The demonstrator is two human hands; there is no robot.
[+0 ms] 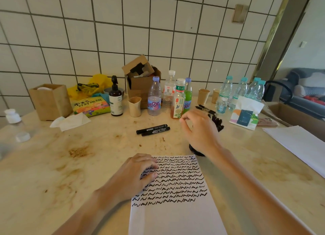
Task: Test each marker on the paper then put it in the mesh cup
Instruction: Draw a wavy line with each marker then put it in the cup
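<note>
A white paper (177, 213) lies in front of me, its upper half covered with rows of black squiggles. My left hand (139, 173) rests flat on the paper's upper left corner and holds nothing. My right hand (198, 131) hovers over the black mesh cup (196, 150), fingers apart and empty; the hand hides most of the cup. Dark marker ends (218, 121) stick out of the cup behind the hand. Two black markers (153, 129) lie side by side on the table, left of my right hand.
Bottles (154, 97), paper cups (203, 95), a pump bottle (115, 97), a cardboard box (140, 80) and a wooden box (51, 101) line the back by the tiled wall. A tissue pack (246, 115) and two pens (205, 108) sit at right, white sheets (299, 143) further right.
</note>
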